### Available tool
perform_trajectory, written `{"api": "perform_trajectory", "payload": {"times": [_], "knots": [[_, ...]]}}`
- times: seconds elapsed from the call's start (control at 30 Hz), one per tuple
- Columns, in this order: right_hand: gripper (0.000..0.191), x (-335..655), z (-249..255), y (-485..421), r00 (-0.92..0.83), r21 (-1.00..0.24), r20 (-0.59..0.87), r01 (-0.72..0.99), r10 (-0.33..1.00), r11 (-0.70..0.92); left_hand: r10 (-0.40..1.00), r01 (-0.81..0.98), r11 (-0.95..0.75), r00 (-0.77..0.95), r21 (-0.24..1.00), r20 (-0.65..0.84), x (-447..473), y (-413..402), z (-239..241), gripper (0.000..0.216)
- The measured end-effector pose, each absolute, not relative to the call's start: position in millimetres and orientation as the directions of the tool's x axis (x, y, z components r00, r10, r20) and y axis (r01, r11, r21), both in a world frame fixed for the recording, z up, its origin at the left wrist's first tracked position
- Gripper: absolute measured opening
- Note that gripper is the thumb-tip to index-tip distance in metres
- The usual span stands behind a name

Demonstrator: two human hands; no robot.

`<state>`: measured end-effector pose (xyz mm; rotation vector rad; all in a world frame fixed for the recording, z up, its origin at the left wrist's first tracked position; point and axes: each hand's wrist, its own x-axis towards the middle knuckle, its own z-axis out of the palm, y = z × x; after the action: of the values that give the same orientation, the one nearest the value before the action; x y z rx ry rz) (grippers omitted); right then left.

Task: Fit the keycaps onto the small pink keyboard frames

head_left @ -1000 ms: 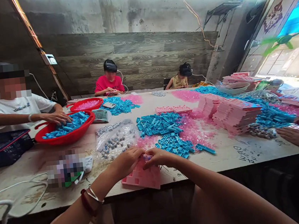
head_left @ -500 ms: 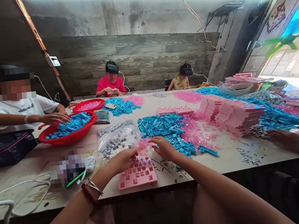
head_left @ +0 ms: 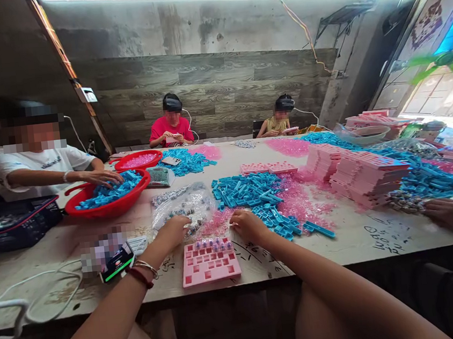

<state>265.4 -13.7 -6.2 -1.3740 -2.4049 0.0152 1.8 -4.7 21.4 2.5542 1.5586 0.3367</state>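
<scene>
left fingers (head_left: pixel 178 224) curled into bag of small parts (head_left: pixel 182 209), grasp unclear; right fingers (head_left: pixel 238 221) curled, contents hidden, beside blue clips (head_left: pixel 270 216). pick singly, seat squarely in pink tray (head_left: pixel 210 262).

We saw a red basin (head_left: pixel 109 206) of blue pieces at the table's left, stacked pink trays (head_left: pixel 367 176) to the right, and a phone (head_left: pixel 117 262) near the edge.

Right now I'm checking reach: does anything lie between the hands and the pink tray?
Nothing visible does. The pink tray lies flat on bare table just in front of both hands. The left hand rests at the clear bag of small parts; the right hand is beside the blue pieces.
</scene>
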Motion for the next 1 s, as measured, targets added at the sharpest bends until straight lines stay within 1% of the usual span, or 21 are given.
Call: {"api": "perform_trajectory", "payload": {"times": [0.1,0.17,0.23,0.33,0.43,0.53,0.63,0.7,0.8,0.87,1.0], "knots": [[0.019,265.4,-3.9,-16.1,-0.438,-0.201,0.320,0.835,0.840,0.512,0.903,0.876,-0.430,0.412,0.219,0.122,6.1,-3.7,18.0,0.034],[0.020,264.4,-0.8,-18.9,-0.408,-0.222,0.342,0.840,0.846,0.495,0.901,0.874,-0.433,0.416,0.221,0.125,8.6,-4.4,16.7,0.028],[0.020,262.4,3.1,-23.0,-0.355,-0.293,0.380,0.830,0.854,0.475,0.901,0.870,-0.434,0.415,0.232,0.128,10.4,-4.8,14.5,0.023],[0.016,257.5,8.8,-31.1,-0.285,-0.441,0.422,0.765,0.861,0.470,0.923,0.891,-0.384,0.364,0.243,0.125,12.9,-3.1,9.1,0.020],[0.013,250.6,12.6,-40.9,-0.277,-0.542,0.427,0.683,0.861,0.489,0.938,0.906,-0.345,0.324,0.245,0.120,15.8,-0.6,5.3,0.015],[0.014,241.5,13.8,-52.4,-0.310,-0.596,0.432,0.607,0.847,0.526,0.943,0.913,-0.327,0.299,0.245,0.144,18.0,-2.4,9.5,0.015],[0.015,232.6,10.9,-63.7,-0.383,-0.596,0.455,0.540,0.804,0.594,0.933,0.903,-0.342,0.294,0.259,0.206,19.3,-13.0,22.8,0.019],[0.016,229.1,7.2,-69.1,-0.432,-0.584,0.468,0.503,0.771,0.637,0.919,0.876,-0.384,0.335,0.290,0.207,20.8,-25.0,32.8,0.021],[0.016,229.0,2.2,-72.4,-0.487,-0.563,0.464,0.483,0.740,0.671,0.904,0.836,-0.422,0.416,0.351,0.098,25.0,-46.4,40.9,0.021],[0.015,231.4,1.3,-72.3,-0.500,-0.549,0.457,0.493,0.736,0.676,0.887,0.820,-0.439,0.461,0.367,0.031,27.8,-59.2,39.8,0.020],[0.015,235.8,3.7,-70.6,-0.513,-0.526,0.446,0.513,0.733,0.679,0.871,0.818,-0.462,0.491,0.342,0.001,28.3,-74.0,33.3,0.019]]}}
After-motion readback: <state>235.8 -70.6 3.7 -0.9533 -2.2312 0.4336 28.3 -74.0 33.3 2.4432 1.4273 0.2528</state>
